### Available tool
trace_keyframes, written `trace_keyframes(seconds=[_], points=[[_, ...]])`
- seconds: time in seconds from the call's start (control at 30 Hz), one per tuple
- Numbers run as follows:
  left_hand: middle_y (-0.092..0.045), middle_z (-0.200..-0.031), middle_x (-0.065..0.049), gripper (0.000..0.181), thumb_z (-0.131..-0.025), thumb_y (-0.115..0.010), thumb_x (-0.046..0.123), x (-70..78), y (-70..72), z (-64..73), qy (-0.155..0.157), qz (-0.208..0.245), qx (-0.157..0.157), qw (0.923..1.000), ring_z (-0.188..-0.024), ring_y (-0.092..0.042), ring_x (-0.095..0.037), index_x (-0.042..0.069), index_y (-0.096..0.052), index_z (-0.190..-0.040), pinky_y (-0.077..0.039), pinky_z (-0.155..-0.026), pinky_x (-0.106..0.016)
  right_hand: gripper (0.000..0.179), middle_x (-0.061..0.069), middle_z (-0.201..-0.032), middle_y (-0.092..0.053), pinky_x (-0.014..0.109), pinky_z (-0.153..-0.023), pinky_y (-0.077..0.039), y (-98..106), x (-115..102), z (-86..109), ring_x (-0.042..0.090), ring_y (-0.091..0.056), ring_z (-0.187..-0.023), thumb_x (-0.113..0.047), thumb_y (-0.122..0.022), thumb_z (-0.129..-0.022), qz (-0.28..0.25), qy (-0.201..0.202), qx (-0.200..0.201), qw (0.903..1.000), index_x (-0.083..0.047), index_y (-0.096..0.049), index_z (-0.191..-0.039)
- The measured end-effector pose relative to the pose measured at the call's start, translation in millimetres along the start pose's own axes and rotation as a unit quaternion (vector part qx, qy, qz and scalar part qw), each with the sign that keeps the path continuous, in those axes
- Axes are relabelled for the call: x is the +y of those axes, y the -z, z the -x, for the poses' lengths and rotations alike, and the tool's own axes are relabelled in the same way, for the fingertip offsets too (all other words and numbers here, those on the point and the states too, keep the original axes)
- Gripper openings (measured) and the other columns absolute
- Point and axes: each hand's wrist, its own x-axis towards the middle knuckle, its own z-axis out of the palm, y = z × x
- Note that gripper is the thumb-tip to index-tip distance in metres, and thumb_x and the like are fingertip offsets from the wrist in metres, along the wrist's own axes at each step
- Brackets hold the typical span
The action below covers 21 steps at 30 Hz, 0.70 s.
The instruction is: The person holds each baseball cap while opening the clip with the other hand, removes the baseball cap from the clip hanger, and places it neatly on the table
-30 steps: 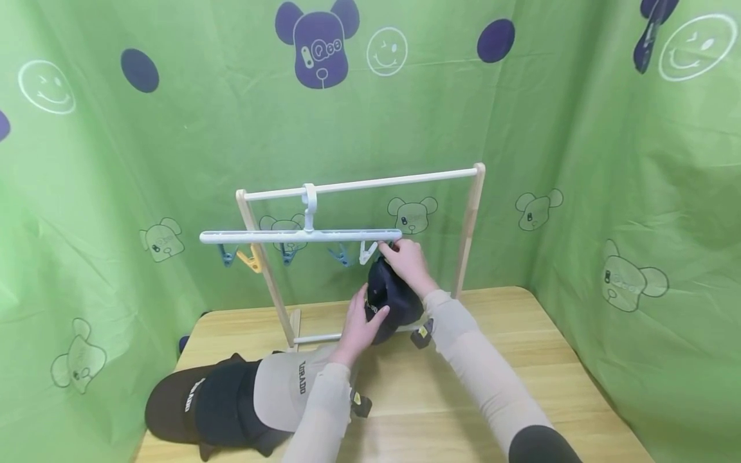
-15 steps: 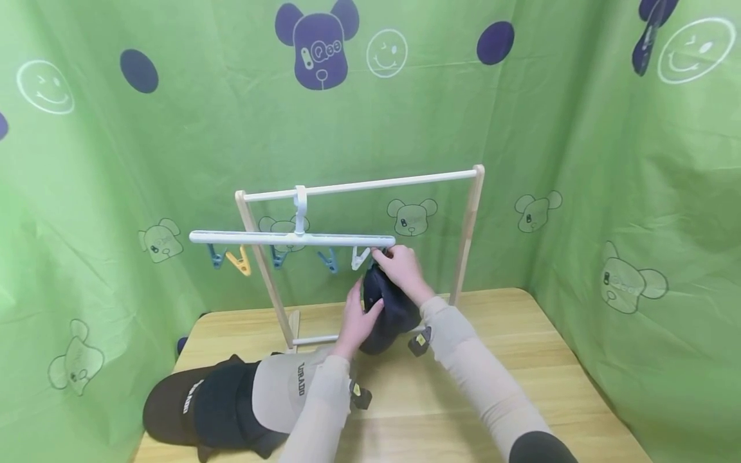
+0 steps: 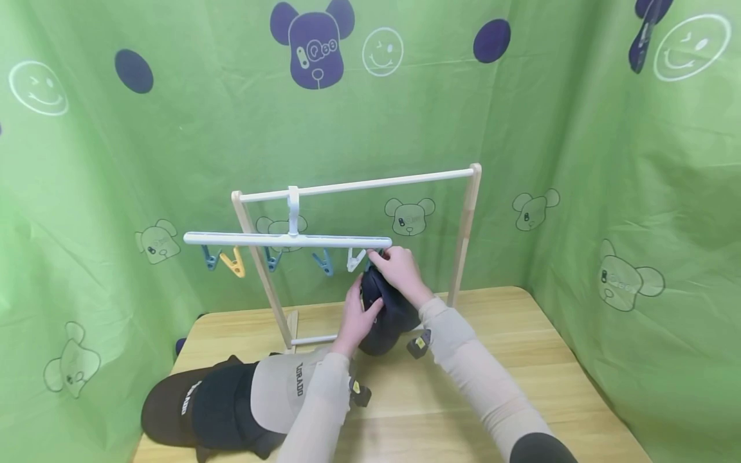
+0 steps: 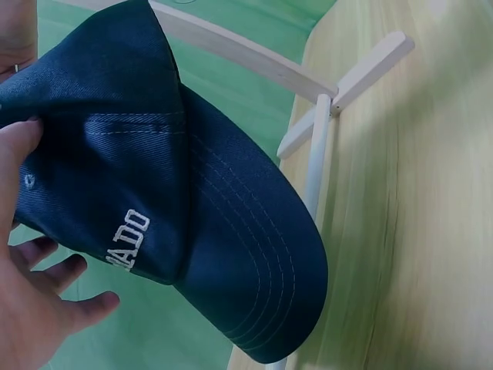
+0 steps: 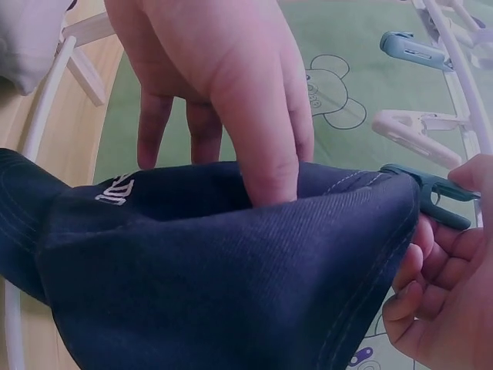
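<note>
A navy baseball cap (image 3: 396,315) hangs below the right end of a white clip hanger (image 3: 243,240), its brim (image 4: 254,247) pointing down toward the table. My left hand (image 3: 354,319) holds the cap by its crown, the thumb pressed into the fabric and the other fingers spread on the far side. A dark teal clothes peg (image 5: 439,196) has its jaws at the back edge of the cap. My right hand (image 3: 401,273) pinches that peg's handles between thumb and fingers. Beside it on the hanger dangles a white peg (image 3: 356,260).
The hanger hooks onto the top rail (image 3: 376,183) of a wooden rack. More pegs hang leftward, including a yellow one (image 3: 233,262). A row of overlapping caps, with a beige cap (image 3: 278,392) in front, lies at the left of the wooden table (image 3: 521,360). Green curtains surround it.
The hanger has slid left along the rail and the pegs with it. Both hands and the cap have shifted slightly left, the cap a little lower, while both grips stay the same.
</note>
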Motion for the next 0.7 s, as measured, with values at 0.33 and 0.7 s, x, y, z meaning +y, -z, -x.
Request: trace_keyframes(seconds=[0.33, 0.7], points=[[-0.05, -0.138, -0.021, 0.062, -0.091, -0.067, 0.023, 1.1, -3.5, -1.8, 0.004, -0.003, 0.029, 0.9996, -0.128, -0.05, -0.034, 0.001, -0.041, -0.142, -0.041, -0.11, -0.047, 0.048, 0.0, -0.057, -0.045, 0.027, -0.049, -0.035, 1.2, -1.0, 1.9, 0.018, -0.044, -0.053, -0.05, -0.056, -0.091, 0.001, 0.008, 0.003, 1.0, -0.015, -0.044, -0.06], [-0.06, -0.123, -0.021, 0.042, -0.091, -0.066, 0.02, -2.2, -5.7, -3.1, -0.009, -0.036, 0.093, 0.995, -0.115, -0.058, -0.035, -0.002, -0.055, -0.126, -0.046, -0.101, -0.048, 0.048, -0.001, -0.057, -0.047, 0.027, -0.048, -0.033, 1.9, -2.4, 4.0, 0.018, -0.044, -0.053, -0.048, -0.058, -0.09, -0.003, 0.002, 0.003, 1.0, -0.015, -0.044, -0.058]])
